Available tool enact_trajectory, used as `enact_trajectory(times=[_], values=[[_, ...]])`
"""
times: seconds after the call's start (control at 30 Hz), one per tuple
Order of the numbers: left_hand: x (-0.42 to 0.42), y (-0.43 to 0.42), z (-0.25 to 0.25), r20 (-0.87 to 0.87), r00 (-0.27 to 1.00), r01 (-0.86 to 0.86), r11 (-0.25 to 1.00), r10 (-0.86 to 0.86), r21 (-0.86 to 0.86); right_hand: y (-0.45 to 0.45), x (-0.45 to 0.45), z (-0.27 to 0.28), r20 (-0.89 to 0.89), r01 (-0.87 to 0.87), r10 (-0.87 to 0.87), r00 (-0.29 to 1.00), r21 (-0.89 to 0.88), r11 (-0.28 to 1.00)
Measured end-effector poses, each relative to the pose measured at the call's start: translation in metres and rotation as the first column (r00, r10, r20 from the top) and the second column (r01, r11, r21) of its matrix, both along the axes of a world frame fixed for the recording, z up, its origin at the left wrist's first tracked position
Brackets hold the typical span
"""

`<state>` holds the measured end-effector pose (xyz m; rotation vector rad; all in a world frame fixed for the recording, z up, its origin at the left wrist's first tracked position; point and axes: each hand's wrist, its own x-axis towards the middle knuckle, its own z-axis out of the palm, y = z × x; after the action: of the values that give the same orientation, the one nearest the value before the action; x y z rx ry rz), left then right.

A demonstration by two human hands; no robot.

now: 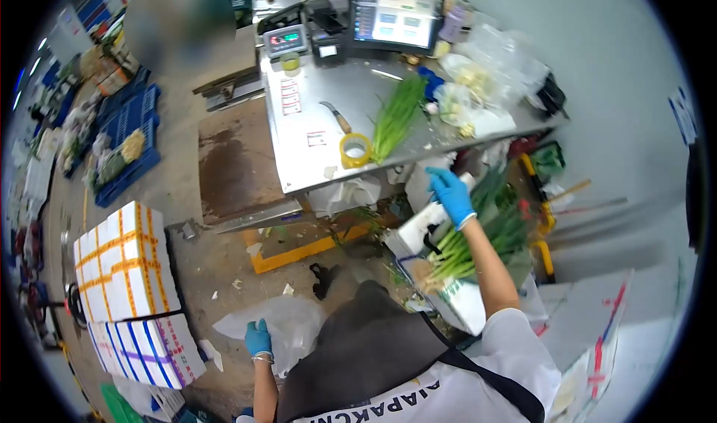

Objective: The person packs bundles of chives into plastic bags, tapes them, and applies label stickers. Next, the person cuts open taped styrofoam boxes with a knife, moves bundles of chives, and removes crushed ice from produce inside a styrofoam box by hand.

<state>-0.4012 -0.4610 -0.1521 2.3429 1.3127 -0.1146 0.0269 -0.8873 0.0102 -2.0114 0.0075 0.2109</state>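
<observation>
A: Hands?

B: Well apart, both in thin blue gloves. Left hand (259, 338) is down at the translucent plastic bag (297, 320), in contact with its left part. Can't tell if the fingers are clamped on it.

A: Right?

B: Right hand (451, 196) is out over the far end of the white foam box (464, 308), fingers extended, near the front edge of the shiny steel table (299, 150). Palm side hidden, so can't tell if it grips anything.

A: Where are the greens?

B: Large bunch of long green scallions with pale stems (449, 257) lies in the box, root ends at its left edge, leaves toward the right, under the right forearm. Smaller bundle of slim green stalks (399, 115) is on the table, one end at the front edge.

A: Next to that?

B: Yellow tape roll (355, 151), just left of the bundle by the front edge. Curved knife with a wooden handle (340, 118) is just behind it (handle toward the roll). Black-framed monitor (396, 18) is at the back edge, grey scale display with lit digits (285, 42) near the back left corner.

A: Floor?

B: Bag's on it, scraps scattered around.
</observation>
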Motion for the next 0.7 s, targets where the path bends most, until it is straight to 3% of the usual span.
enact_trajectory(times=[0.1,0.2,0.23,0.27,0.33,0.37,0.4,0.43,0.47,0.5,0.53,0.6,0.63,0.7], values=[[0.025,-0.021,0.018,-0.081,0.997,-0.001,1.000,0.003,0.031,0.059,0.068,-0.059,-0.008,-0.147,0.151,0.989,0.169,0.975],[0.021,-0.037,0.027,-0.129,0.986,-0.099,0.994,0.104,0.048,0.131,0.156,-0.099,0.155,-0.318,0.309,0.938,0.034,0.947],[0.015,-0.042,0.032,-0.150,0.975,-0.155,0.986,0.162,0.053,0.155,0.180,-0.096,0.155,-0.321,0.323,0.933,-0.040,0.946],[0.003,-0.048,0.036,-0.167,0.960,-0.217,0.974,0.224,0.058,0.180,0.212,-0.117,0.226,-0.270,0.319,0.920,-0.225,0.936],[-0.030,-0.065,0.039,-0.135,0.905,-0.389,0.914,0.402,0.118,0.220,0.260,-0.161,0.241,-0.205,0.310,0.919,-0.379,0.902],[-0.058,-0.072,0.031,-0.122,0.920,-0.350,0.920,0.373,0.178,0.235,0.278,-0.169,0.107,-0.236,0.315,0.943,-0.449,0.861],[-0.090,-0.076,0.023,-0.118,0.931,-0.311,0.920,0.346,0.240,0.248,0.280,-0.169,0.086,-0.154,0.239,0.967,-0.552,0.820],[-0.118,-0.080,0.021,-0.238,0.906,-0.294,0.924,0.351,0.245,0.255,0.297,-0.211,0.185,-0.070,0.203,0.961,-0.550,0.832],[-0.145,-0.093,0.020,-0.361,0.862,-0.285,0.929,0.356,0.237,0.256,0.295,-0.192,0.021,-0.232,0.295,0.955,-0.564,0.792],[-0.159,-0.110,0.026,-0.240,0.808,-0.476,0.837,0.537,0.271,0.259,0.297,-0.199,-0.002,-0.280,0.320,0.947,-0.488,0.826],[-0.168,-0.129,0.042,-0.125,0.703,-0.651,0.704,0.700,0.284,0.262,0.287,-0.193,0.036,-0.265,0.341,0.939,-0.551,0.791],[-0.222,-0.163,0.031,-0.204,0.571,-0.770,0.605,0.795,0.201,0.264,0.296,-0.218,-0.004,-0.221,0.248,0.969,-0.465,0.857],[-0.245,-0.180,0.027,-0.230,0.494,-0.835,0.531,0.839,0.146,0.260,0.322,-0.250,-0.181,-0.230,0.193,0.964,-0.215,0.949],[-0.294,-0.228,0.009,-0.245,0.357,-0.926,0.377,0.901,0.036,0.254,0.369,-0.310,-0.544,0.056,0.068,0.837,0.208,0.977]])
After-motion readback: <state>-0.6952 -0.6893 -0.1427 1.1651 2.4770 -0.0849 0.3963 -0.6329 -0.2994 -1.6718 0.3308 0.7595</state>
